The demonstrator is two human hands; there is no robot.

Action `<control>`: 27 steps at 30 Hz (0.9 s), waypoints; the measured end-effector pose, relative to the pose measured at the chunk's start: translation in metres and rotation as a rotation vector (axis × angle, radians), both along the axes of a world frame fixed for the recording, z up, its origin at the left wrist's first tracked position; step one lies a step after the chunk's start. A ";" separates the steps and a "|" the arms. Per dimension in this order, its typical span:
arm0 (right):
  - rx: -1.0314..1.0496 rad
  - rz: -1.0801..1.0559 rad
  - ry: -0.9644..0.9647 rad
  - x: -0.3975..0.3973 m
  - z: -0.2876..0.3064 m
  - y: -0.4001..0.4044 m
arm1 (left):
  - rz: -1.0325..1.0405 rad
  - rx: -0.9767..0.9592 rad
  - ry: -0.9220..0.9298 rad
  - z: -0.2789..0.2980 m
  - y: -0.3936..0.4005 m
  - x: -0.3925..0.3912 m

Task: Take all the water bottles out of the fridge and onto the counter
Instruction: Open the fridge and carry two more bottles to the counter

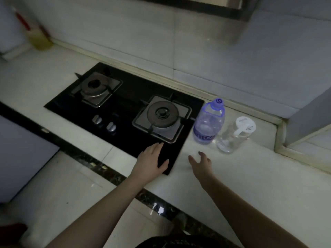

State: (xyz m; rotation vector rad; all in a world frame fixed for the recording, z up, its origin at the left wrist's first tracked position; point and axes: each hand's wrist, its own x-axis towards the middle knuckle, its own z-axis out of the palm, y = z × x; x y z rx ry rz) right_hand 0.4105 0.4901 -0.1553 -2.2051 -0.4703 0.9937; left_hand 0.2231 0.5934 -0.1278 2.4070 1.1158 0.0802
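Note:
Two water bottles stand upright on the white counter (250,167), just right of the hob. One is a purple-tinted bottle (208,122) with a purple cap. To its right stands a clear bottle (232,136) with a white lid. My left hand (152,161) hovers flat over the hob's near right corner, fingers apart, holding nothing. Over the counter, my right hand (201,163) is spread and empty, a short way in front of the purple bottle. The fridge is not in view.
A black two-burner gas hob (125,111) with two knobs is set into the counter. A bottle of yellow liquid (40,39) stands at the back left by the wall. A range hood (215,8) hangs above. A raised ledge (308,122) borders the counter on the right.

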 end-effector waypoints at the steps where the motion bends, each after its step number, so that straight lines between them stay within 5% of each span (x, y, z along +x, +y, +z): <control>1: 0.015 0.082 -0.046 -0.012 0.004 0.002 | 0.037 0.020 0.037 0.001 -0.004 -0.015; 5: 0.073 0.466 -0.321 -0.072 0.022 0.015 | 0.113 0.165 0.216 0.008 -0.021 -0.088; 13: 0.203 1.036 -0.785 -0.205 0.040 0.022 | 0.386 0.244 0.259 0.028 -0.074 -0.241; 27: 0.542 1.453 -1.017 -0.393 0.090 0.050 | 0.805 0.341 0.292 0.058 -0.130 -0.420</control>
